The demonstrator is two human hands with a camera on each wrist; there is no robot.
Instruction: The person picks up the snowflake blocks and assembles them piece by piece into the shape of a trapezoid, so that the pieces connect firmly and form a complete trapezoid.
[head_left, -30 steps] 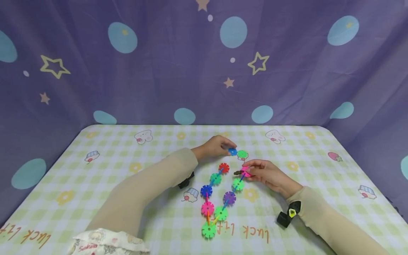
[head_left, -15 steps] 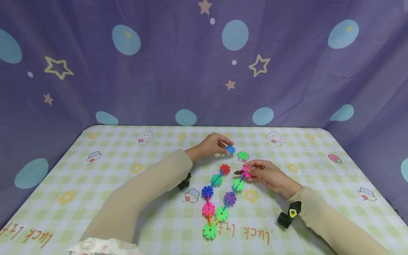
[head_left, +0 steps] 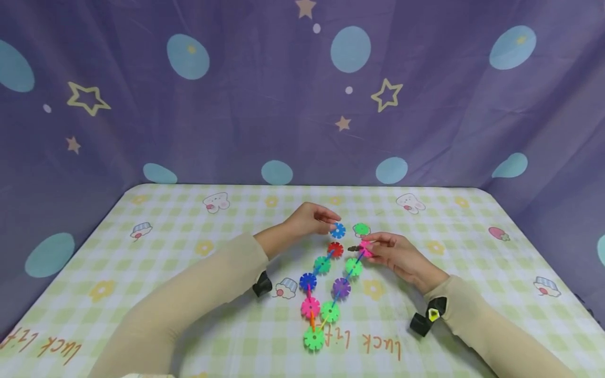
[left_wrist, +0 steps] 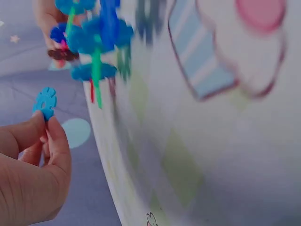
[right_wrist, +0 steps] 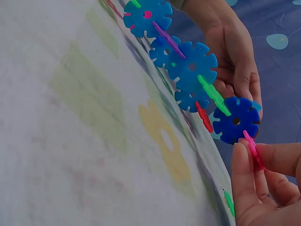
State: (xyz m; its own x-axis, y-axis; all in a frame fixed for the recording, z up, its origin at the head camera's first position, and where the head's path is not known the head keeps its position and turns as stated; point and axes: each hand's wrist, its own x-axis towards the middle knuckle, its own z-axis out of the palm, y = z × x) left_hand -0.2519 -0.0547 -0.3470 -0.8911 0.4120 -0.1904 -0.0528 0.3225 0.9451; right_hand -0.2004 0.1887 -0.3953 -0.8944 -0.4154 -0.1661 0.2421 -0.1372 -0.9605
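In the head view, a V-shaped chain of slotted plastic discs, several colours, lies between my hands, with a green disc (head_left: pixel 314 339) at its near point. My left hand (head_left: pixel 304 220) pinches a single blue disc (head_left: pixel 337 230) by its edge, just beyond the red disc (head_left: pixel 335 249) ending the left arm of the chain. Thumb and fingers of my right hand (head_left: pixel 402 257) pinch the pink disc (head_left: pixel 366 249) high on the right arm. A brown disc (head_left: pixel 353 248), seen nearly edge-on, sticks out leftward from it. The right wrist view shows the pink disc (right_wrist: pixel 253 148) edge-on between the fingertips.
A loose green disc (head_left: pixel 362 229) lies just past my right fingertips. The table wears a green-and-white checked cloth (head_left: pixel 198 278) with printed pictures. Behind its far edge hangs a purple curtain (head_left: pixel 236 121). Each wrist carries a black camera (head_left: pixel 420 324).
My left hand has drawn the blue disc away from the loose green disc, leftward and then nearer the red disc, turning its face to view. My right hand keeps its pinch, barely shifting.
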